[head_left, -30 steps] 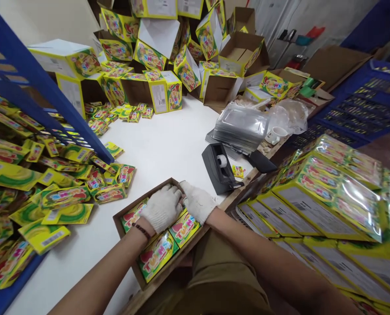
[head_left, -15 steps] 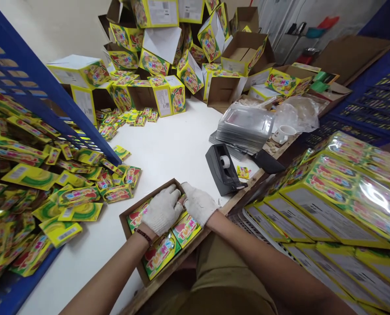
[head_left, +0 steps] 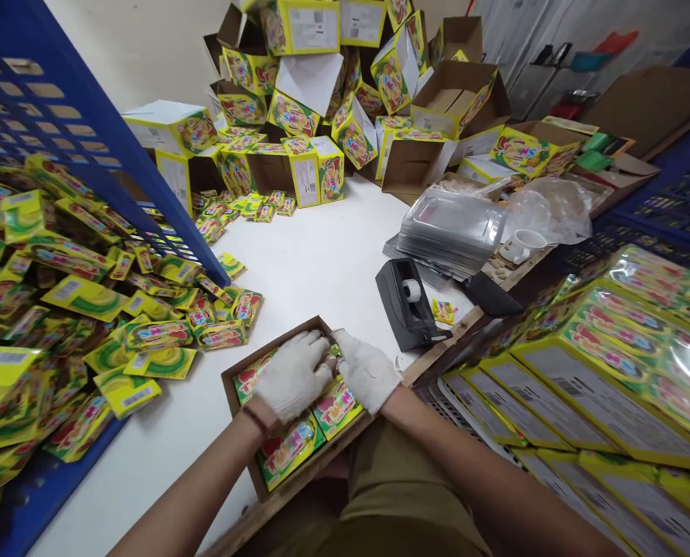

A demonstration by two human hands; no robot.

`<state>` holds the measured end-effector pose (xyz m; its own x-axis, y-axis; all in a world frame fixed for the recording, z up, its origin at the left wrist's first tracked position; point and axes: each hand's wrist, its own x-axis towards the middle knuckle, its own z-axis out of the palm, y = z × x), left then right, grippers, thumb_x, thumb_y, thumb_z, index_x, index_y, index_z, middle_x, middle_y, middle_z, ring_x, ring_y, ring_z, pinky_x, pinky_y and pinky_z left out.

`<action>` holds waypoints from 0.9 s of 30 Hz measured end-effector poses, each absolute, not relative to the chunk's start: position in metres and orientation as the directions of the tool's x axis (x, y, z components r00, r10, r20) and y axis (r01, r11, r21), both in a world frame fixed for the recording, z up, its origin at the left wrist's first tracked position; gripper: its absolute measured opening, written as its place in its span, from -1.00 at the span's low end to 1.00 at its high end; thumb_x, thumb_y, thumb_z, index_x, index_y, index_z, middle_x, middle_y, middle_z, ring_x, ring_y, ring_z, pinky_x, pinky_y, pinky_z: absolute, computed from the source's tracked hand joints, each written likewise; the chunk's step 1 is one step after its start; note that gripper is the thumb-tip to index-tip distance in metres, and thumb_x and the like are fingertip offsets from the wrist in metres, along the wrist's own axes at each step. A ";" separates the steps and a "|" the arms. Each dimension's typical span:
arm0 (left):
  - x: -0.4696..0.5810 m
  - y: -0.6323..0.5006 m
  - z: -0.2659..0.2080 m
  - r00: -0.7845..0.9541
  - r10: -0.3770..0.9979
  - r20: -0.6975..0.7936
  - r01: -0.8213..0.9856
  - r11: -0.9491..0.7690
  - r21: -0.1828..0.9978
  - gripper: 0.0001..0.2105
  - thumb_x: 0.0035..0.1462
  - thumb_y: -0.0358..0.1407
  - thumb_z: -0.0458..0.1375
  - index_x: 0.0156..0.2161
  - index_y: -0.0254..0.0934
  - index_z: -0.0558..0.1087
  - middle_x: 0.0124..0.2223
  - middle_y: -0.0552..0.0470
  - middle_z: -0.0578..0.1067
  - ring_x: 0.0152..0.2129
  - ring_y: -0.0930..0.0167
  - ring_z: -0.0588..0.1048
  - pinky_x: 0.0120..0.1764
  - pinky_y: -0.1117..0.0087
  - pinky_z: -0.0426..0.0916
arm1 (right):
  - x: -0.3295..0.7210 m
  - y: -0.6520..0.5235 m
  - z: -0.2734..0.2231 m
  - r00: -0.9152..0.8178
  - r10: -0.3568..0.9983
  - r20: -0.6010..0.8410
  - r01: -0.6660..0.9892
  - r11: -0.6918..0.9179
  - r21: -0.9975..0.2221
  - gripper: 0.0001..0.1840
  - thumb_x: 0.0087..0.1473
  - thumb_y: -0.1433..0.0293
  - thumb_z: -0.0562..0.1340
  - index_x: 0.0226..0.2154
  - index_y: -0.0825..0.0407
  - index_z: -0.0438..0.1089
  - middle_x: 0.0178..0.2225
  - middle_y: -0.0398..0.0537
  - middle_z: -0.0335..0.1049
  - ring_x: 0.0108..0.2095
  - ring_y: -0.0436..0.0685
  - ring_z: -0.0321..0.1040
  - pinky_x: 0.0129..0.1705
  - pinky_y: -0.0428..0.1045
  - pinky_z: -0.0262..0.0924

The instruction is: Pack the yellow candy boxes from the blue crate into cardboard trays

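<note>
An open cardboard box [head_left: 241, 433] sits at the table's front edge, with candy packs [head_left: 290, 456] printed in yellow, green and red lying flat in it. My left hand [head_left: 295, 375], in a white knit glove, rests on the packs with its fingers stretched towards the far wall. Also gloved, my right hand [head_left: 368, 371] grips the box's right end near the far corner. The two thumbs nearly meet over the packs. Part of the packs is hidden under both hands.
A blue crate [head_left: 130, 162] spills loose packs [head_left: 159, 333] at left. Right of the box are a black tape dispenser [head_left: 403, 305], stacked clear plastic lids [head_left: 452, 228] and a white mug [head_left: 522, 246]. Printed cartons [head_left: 330, 166] pile up behind; filled boxes [head_left: 606, 387] stand right.
The view has shifted slightly, so everything appears a little further right. My left hand has flattened more over the packs; my right hand stays at the box's end.
</note>
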<state>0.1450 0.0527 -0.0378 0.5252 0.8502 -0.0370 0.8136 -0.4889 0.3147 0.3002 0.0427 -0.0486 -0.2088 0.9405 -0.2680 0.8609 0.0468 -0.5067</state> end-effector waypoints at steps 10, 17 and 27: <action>0.002 0.060 -0.038 0.086 0.968 0.238 0.975 -0.131 0.181 -0.80 0.17 -0.32 -0.08 -0.37 -0.23 0.38 -0.22 -0.13 0.52 -0.21 0.24 0.47 -0.12 0.26 0.34 | 0.281 0.045 -0.040 -0.703 0.707 -0.070 0.681 0.642 -0.353 -0.63 0.07 0.54 0.11 -0.05 0.17 0.39 -0.06 0.21 0.39 0.02 0.28 0.28 0.13 0.17 0.17; -0.005 0.093 -0.061 0.064 0.997 0.038 0.993 -0.060 -0.106 -0.63 0.05 -0.35 0.03 -0.01 -0.29 0.40 0.02 -0.22 0.46 0.00 0.09 0.38 -0.01 0.12 0.23 | 0.266 0.045 -0.036 -0.692 0.652 -0.309 0.720 0.650 -0.242 -0.74 0.06 0.49 0.21 -0.14 0.17 0.41 -0.12 0.19 0.42 -0.08 0.28 0.33 0.03 0.15 0.18; 0.036 0.061 -0.008 -0.329 0.943 0.055 0.295 0.047 0.954 -0.66 -0.06 -0.06 0.28 -0.28 -0.26 0.36 -0.32 0.06 0.49 -0.39 0.37 0.46 -0.30 0.35 0.36 | 0.259 0.063 -0.010 -0.384 0.909 -0.160 0.308 -0.037 -0.951 -0.65 0.13 0.38 0.16 -0.01 0.06 0.25 -0.12 -0.01 0.40 -0.17 0.06 0.39 -0.12 -0.02 0.31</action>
